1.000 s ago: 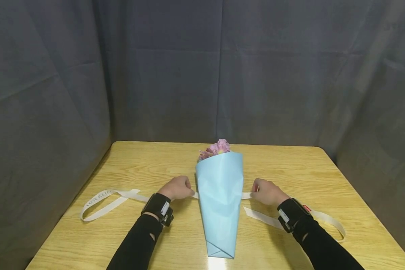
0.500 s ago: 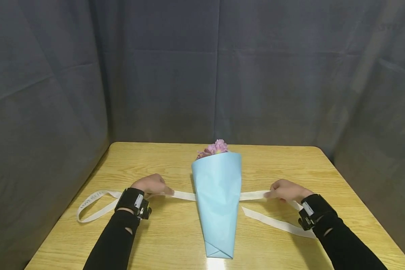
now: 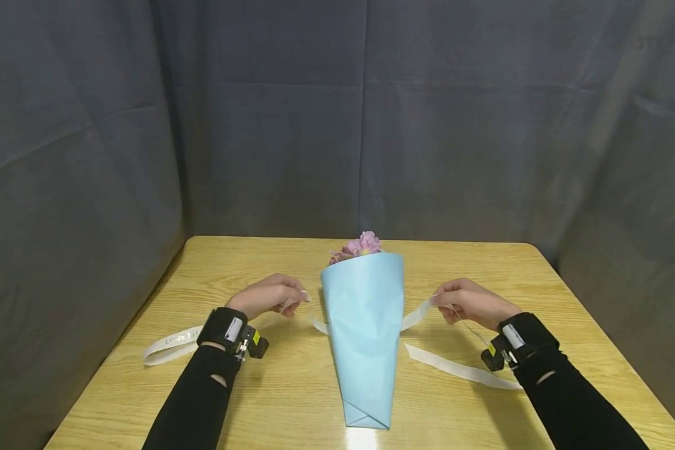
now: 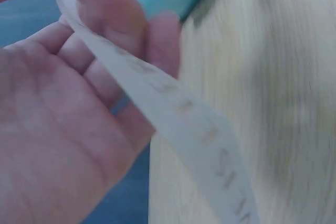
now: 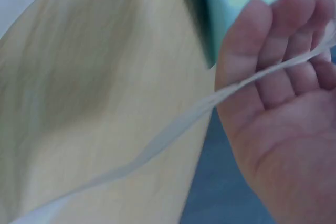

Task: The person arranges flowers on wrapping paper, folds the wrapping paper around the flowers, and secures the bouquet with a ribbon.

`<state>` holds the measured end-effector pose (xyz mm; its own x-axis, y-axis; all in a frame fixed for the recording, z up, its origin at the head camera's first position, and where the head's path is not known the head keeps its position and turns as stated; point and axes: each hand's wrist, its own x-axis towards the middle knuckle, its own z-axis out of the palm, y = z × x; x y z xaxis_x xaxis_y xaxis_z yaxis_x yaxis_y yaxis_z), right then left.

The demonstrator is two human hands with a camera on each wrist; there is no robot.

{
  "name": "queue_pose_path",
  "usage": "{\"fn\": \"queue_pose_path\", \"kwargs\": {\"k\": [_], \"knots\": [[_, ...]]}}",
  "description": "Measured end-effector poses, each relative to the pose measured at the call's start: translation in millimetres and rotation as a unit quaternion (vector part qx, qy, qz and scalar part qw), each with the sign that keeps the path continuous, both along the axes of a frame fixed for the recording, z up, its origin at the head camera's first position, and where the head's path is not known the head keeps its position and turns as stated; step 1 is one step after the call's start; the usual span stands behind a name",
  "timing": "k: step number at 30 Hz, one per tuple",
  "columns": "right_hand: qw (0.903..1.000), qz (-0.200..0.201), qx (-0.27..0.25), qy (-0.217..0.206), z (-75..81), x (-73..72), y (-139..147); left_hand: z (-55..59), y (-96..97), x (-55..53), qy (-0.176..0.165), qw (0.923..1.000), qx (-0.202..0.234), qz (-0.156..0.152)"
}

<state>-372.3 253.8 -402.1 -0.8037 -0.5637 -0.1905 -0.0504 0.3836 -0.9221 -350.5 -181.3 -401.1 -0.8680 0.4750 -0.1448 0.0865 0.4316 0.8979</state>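
**Ribbon pinched either side of the bouquet**

At left I see the ribbon's (image 3: 171,347) printed loop on the table (image 3: 292,400). Beside it, the left hand (image 3: 270,295) pinches the ribbon. Mid-table lies the blue-wrapped bouquet (image 3: 365,337), flowers (image 3: 359,247) at the far end; the ribbon seems to run beneath, so I judge an uneven pull could skew it. At right, the right hand (image 3: 472,302) pinches the other side; slack could snag the wrist camera (image 3: 500,354).

Ribbon (image 3: 417,316) partly hidden by blue wrapper (image 3: 365,337), lettering (image 4: 185,107) blurred in left wrist view, sleeves (image 3: 188,400) cut off below
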Motion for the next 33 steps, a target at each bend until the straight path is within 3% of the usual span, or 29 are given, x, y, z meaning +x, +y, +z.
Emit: {"fn": "queue_pose_path", "kwargs": {"k": [7,15,22,29,33], "knots": [[0.9984,-0.033,0.006,0.045,18.5,3.8,-31.9,16.4,39.4,-2.0,0.013,0.9991,0.032,0.027],[0.9980,-0.040,-0.010,0.048,22.8,7.9,-51.4,20.8,70.9,-4.9,0.002,0.9986,0.050,0.017],[0.9970,-0.047,0.004,0.061,29.9,12.2,-64.3,25.4,78.5,-4.4,0.005,0.9983,0.057,-0.003],[0.9970,-0.046,-0.010,0.061,32.7,12.5,-66.9,28.8,75.2,-5.1,-0.001,0.9886,0.144,-0.045],[0.9970,-0.043,-0.026,0.060,34.5,13.2,-64.2,33.4,75.2,-4.1,0.005,0.9844,0.167,-0.054]]}}
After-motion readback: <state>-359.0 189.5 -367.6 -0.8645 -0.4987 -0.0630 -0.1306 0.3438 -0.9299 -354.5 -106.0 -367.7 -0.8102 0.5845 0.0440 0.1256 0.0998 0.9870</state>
